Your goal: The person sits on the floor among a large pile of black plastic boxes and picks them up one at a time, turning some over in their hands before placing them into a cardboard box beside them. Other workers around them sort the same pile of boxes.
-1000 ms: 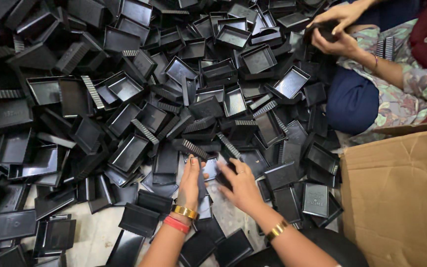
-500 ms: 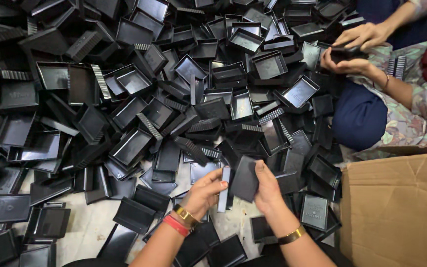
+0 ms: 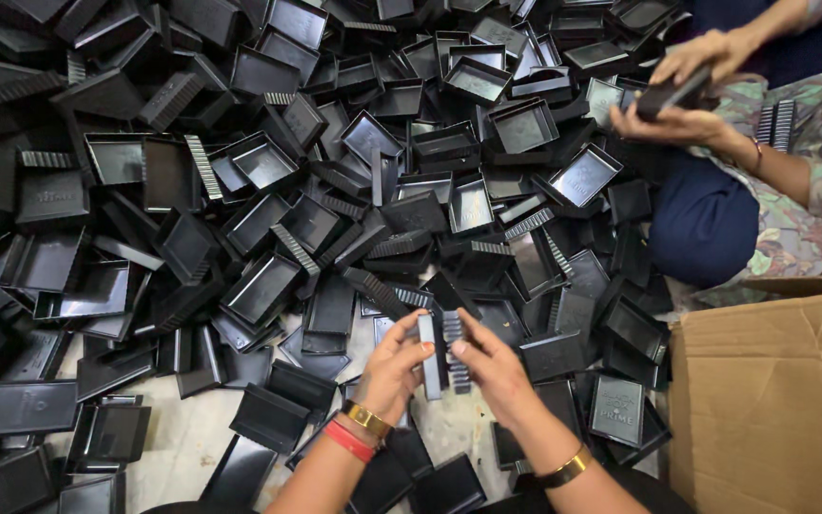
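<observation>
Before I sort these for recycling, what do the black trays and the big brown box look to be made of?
The black trays look like thin moulded plastic, semi-glossy: light glints off flat bottoms, and the rims are ribbed. The pair held on edge between the left hand and right hand looks the same. The brown box appears to be matte corrugated cardboard, creased and folded at its edge, though no fluting shows.

— What fills the upper left and centre of the frame?
— A heap of black plastic trays.
— And at the right?
— A brown cardboard box at lower right; above it, a co-worker's hands.
</observation>
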Demonstrator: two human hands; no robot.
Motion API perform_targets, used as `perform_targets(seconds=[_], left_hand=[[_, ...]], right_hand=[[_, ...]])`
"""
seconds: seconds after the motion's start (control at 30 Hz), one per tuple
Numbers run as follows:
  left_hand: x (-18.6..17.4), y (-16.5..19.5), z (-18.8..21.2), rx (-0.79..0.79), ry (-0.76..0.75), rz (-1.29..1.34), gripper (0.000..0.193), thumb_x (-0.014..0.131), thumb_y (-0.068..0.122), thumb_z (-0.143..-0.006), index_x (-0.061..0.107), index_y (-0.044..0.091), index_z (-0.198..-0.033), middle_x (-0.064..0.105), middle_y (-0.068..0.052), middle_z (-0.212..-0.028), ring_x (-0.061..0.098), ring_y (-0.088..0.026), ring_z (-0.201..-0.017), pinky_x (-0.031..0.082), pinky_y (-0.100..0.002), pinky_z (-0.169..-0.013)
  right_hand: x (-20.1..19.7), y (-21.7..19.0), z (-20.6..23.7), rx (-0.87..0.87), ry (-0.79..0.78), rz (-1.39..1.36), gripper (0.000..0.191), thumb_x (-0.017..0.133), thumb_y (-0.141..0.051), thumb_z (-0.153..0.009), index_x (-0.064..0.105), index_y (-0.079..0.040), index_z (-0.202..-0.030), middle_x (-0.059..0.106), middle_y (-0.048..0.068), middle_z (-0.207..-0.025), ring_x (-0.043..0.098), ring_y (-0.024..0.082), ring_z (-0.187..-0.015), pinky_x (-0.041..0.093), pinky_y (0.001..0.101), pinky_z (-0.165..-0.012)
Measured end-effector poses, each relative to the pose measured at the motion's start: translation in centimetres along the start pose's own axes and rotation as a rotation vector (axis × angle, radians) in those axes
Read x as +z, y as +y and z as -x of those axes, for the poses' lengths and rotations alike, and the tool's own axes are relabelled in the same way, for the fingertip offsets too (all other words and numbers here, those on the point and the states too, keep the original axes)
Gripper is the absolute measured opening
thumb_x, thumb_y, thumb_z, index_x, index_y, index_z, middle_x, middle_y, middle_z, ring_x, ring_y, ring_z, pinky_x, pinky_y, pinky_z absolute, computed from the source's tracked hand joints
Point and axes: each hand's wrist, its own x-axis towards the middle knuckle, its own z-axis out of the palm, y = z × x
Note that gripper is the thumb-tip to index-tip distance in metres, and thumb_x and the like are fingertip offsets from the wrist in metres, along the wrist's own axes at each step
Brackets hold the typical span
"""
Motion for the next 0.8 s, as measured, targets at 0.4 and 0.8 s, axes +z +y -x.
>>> perform_targets(seconds=[0.4,0.8], left_hand=[[0.2,-0.6,-0.4,0.158,0.195,-0.183,0.070,0.079,0.016,-0.083,0.042,0.016,-0.142,0.064,-0.009,-0.125,0.065,-0.020,-0.108,0.055,-0.037,-0.090],[-0.4,3.7,0.1,0.697,0.320,-1.070,0.057,0.070,0.030,-0.093,0.052,0.009,-0.142,0.070,-0.013,-0.107,0.067,-0.029,-0.096,0.054,-0.037,-0.088]], right_hand=[[1.0,0.5,1.1,-0.254,-0.135,0.697,0.078,0.072,-0.014,-0.084,0.041,-0.005,-0.155,0.066,0.009,-0.127,0.067,0.016,-0.113,0.052,0.0302,-0.096],[-2.6,-2.5,1.6,0.055,0.272,-0.054,0.039,0.071,-0.015,-0.079,0.060,0.007,-0.109,0.073,0.018,-0.092,0.074,0.032,-0.068,0.059,0.0429,-0.059]])
